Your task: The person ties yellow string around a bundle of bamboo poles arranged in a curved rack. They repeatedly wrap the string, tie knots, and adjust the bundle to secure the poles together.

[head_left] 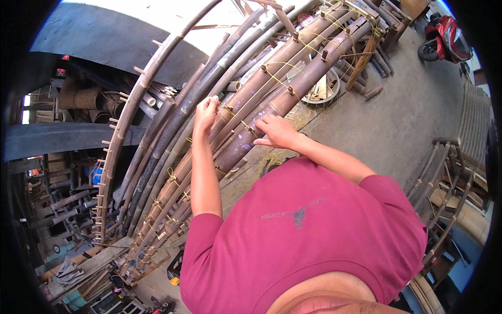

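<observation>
My left hand [205, 116] is raised at the side of a bundle of long bamboo poles. Its fingers are pinched together, and what they hold, if anything, is too small to make out. On the near dark bamboo pole [234, 153], which has pale purple flecks, rests my right hand [280, 132], its fingers bent over the surface and its thumb stretched apart. A lighter brown bamboo pole [257, 86] runs alongside. Thin yellow-green cord [276, 77] is wound around small wooden pegs [291, 90] set along the poles.
A curved bamboo pole with rungs [121, 128] and dark poles [172, 123] lie to the left. Beyond my right hand is a round basin [334, 93] holding bamboo strips. A red motorbike [448, 39] stands far right on the concrete floor [389, 112]. A bamboo frame [444, 183] is at the right.
</observation>
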